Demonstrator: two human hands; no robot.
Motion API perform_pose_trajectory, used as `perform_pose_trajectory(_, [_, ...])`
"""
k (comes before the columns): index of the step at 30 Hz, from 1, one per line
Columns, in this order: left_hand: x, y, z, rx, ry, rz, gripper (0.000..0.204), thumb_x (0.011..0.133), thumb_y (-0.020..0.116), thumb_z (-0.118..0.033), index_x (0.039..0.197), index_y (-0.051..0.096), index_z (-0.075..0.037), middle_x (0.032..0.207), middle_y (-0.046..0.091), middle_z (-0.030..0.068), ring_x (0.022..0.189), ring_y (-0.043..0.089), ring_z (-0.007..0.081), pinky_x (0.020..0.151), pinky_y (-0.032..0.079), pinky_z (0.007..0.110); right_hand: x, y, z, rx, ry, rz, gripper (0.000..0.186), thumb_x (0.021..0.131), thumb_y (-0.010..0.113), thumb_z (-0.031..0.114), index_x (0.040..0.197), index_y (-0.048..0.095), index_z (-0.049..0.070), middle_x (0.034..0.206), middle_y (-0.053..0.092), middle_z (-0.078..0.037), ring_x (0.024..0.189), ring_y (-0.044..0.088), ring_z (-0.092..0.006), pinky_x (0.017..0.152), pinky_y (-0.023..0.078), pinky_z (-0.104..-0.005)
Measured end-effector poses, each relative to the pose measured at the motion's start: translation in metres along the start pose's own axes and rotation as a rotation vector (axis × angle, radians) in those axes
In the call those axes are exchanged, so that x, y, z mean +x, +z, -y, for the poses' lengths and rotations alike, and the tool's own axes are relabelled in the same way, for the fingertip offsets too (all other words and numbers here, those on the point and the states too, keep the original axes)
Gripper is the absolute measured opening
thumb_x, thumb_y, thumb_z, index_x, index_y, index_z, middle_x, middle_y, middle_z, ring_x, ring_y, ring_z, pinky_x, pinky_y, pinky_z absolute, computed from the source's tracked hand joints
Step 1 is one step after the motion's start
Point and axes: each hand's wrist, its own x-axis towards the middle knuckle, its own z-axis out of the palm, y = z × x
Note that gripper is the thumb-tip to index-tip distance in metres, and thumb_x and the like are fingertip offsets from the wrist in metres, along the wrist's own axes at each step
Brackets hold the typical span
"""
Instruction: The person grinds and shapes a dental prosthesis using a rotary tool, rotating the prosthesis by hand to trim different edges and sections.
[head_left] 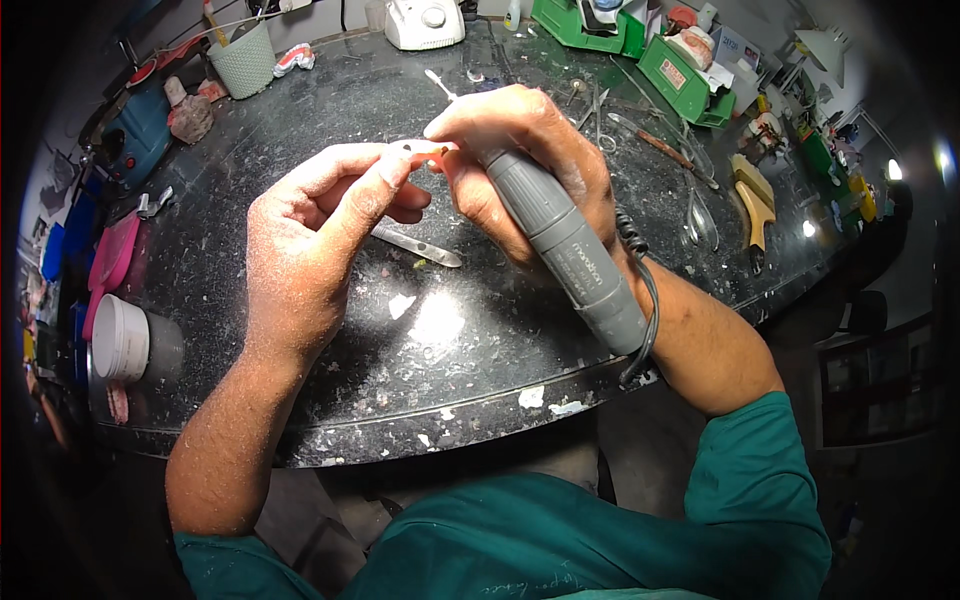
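My left hand (305, 230), dusted with pale powder, pinches a small pinkish-orange piece (436, 152) between thumb and forefinger. The fingers hide most of that piece. My right hand (535, 150) is wrapped round a grey rotary handpiece (555, 240), its coiled cord (648, 310) hanging along the wrist. Both hands meet over the bench, fingertips almost touching at the piece. Past the right knuckles shows a thin white tip (440, 85); I cannot tell whether it belongs to the handpiece. A flat metal spatula (425, 248) lies beneath the left hand.
Scraps and dust cover the dark bench (380, 375). At the back stand a white control box (425, 25), a woven cup (242, 65) and green bins (685, 85). A brown-handled knife (665, 150) and brush (752, 205) lie right; a white tub (120, 340) stands left.
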Motion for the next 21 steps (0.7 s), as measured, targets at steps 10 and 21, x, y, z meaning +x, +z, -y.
perform_pose_trajectory(10, [0.0, 0.0, 0.0, -0.014, -0.019, -0.005, 0.031, 0.1, 0.062, -0.025, 0.115, 0.071, 0.001, 0.09, 0.072, 0.0098, 0.085, 0.067, 0.0157, 0.087, 0.051, 0.03, 0.0008, -0.0004, 0.0014, 0.0, -0.005, -0.006, 0.03, 0.083, 0.069, -0.009, 0.112, 0.066, 0.0, 0.104, 0.066, -0.008, 0.087, 0.065, -0.0146, 0.077, 0.052, -0.0264])
perform_pose_trajectory(21, [0.0001, 0.0, -0.0003, -0.007, -0.001, 0.0, 0.032, 0.1, 0.063, -0.026, 0.115, 0.071, 0.001, 0.089, 0.072, 0.0099, 0.085, 0.068, 0.0157, 0.087, 0.051, 0.03, -0.0003, 0.0006, -0.0006, 0.012, 0.021, -0.029, 0.034, 0.078, 0.072, -0.003, 0.11, 0.065, 0.006, 0.099, 0.068, -0.008, 0.086, 0.069, -0.0208, 0.077, 0.057, -0.0324])
